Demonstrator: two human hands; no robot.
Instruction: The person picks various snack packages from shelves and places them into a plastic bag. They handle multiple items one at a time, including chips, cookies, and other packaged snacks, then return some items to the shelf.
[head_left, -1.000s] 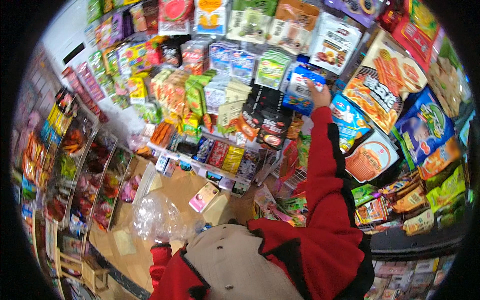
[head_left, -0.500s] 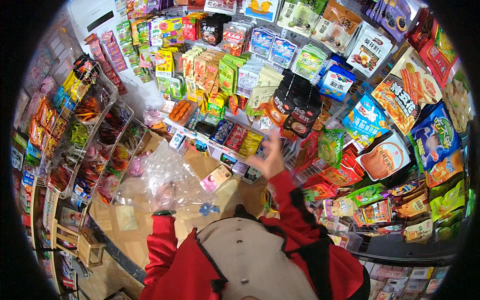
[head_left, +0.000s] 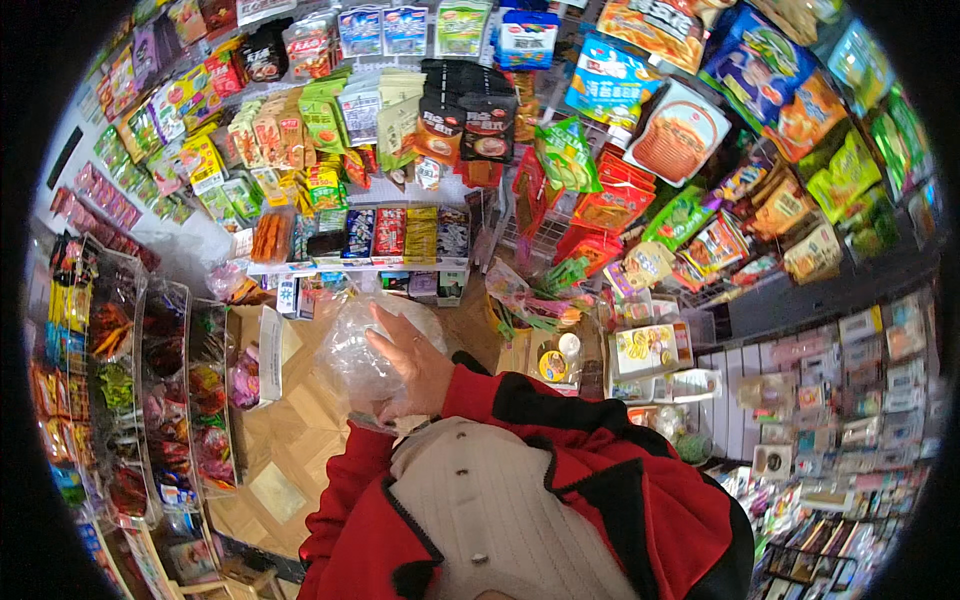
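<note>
A clear plastic bag hangs in front of my body, crumpled and see-through, above the wooden floor. My left hand grips it near its lower end; much of that hand is hidden behind the right one and the film. My right hand reaches across from the right, over the bag's right side. Its fingers are spread and point up and left, with nothing seen between them. Beyond the bag is a low shelf with small boxes of packets in blue, red and yellow. A tray of orange-brown snacks sits at its left end.
Snack pouches hang on the far wall, among them black pouches and a blue pouch. Clear bins of wrapped sweets stand along the left. Stacked white boxes are at my right, near a rack of small packaged goods.
My view has turned to the right. My right hand has moved from beside the shelf back to the plastic bag, which has come nearer my body in my left hand.
</note>
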